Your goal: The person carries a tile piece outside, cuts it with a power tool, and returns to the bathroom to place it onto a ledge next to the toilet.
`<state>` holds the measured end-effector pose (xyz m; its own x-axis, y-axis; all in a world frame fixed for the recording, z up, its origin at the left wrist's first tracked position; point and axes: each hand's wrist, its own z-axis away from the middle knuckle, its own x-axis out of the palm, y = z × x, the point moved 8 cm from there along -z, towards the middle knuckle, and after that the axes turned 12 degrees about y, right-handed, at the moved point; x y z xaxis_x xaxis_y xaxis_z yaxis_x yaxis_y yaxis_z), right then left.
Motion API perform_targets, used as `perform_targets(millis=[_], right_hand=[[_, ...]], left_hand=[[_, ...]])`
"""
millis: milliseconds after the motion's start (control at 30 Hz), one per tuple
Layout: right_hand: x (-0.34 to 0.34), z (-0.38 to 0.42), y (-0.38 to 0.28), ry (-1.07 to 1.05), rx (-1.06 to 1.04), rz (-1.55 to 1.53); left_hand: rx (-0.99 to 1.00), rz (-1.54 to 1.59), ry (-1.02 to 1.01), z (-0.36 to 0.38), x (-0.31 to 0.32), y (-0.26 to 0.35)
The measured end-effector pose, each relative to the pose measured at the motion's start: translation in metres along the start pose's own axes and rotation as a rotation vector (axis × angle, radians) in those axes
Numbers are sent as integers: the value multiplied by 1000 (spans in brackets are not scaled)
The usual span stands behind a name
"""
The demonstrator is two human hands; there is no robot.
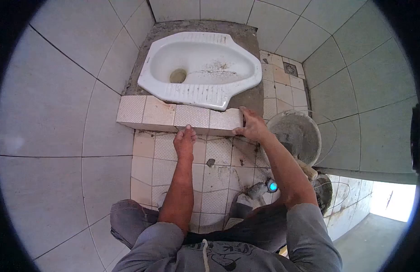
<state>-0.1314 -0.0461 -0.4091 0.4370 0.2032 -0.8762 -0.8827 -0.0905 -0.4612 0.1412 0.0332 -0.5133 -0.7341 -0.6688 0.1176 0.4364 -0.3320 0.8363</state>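
A row of patterned tiles (192, 115) caps the front edge of the raised step, just before the white squat toilet (201, 68). At the row's right end my right hand (253, 124) grips the last tile (226, 119), fingers on its top side and thumb at its lower front corner. My left hand (185, 141) is closed with curled fingers, and a fingertip touches the front edge of the neighbouring tile near a joint. I see nothing held in it. The toilet pan has dark debris in its bowl.
A mortar-stained bucket (312, 131) stands to the right, with a wooden handle (306, 168) near its rim. Behind my right forearm is a second dark bucket (323, 192). A small grey lump (211, 162) lies on the floor tiles. Tiled walls (60, 122) close in both sides.
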Motion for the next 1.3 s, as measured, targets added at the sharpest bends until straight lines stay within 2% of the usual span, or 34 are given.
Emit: perform_targets(millis=[300, 433, 533, 600, 667, 733, 800, 867, 900, 967, 1000, 1067, 1100, 1167, 1233, 1300], right_hand=[[3, 2, -5, 54, -47, 56], [-21, 11, -20, 13, 19, 76], [-26, 3, -13, -100, 11, 105], [-39, -4, 17, 24, 56, 150], [-76, 6, 40, 102, 101, -90], [-134, 29, 53, 284, 122, 29], [-191, 62, 87, 603, 163, 243], [-232, 102, 135, 815, 328, 479], [-238, 119, 158, 818, 350, 502], [-253, 164, 200, 924, 583, 590], [-256, 176, 208, 928, 596, 599], [-232, 196, 231, 875, 819, -14], [-226, 198, 225, 875, 816, -31], [-189, 186, 211, 776, 849, -774], [-192, 179, 179, 802, 800, -759], [-201, 185, 159, 837, 761, -730]], left_hand=[[143, -13, -12, 1, 4, 15], [34, -51, -1, 11, 4, 12], [-27, -108, 19, 14, 3, -1], [7, -189, -43, 22, 3, -7], [2, -226, -77, 30, 1, -13], [-14, -181, -160, 26, 10, -20], [-4, -205, -142, 26, 9, -21], [-15, -233, -145, 28, 13, -24], [-5, -283, -167, 24, 13, -24], [-3, -340, -212, 26, 24, -24], [16, -421, -238, 27, 31, -21], [37, -543, -291, 37, 42, -10], [49, -549, -282, 41, 47, -5], [80, -610, -340, 55, 61, 3], [98, -589, -374, 57, 66, -8], [22, -595, -423, 75, 70, -17]])
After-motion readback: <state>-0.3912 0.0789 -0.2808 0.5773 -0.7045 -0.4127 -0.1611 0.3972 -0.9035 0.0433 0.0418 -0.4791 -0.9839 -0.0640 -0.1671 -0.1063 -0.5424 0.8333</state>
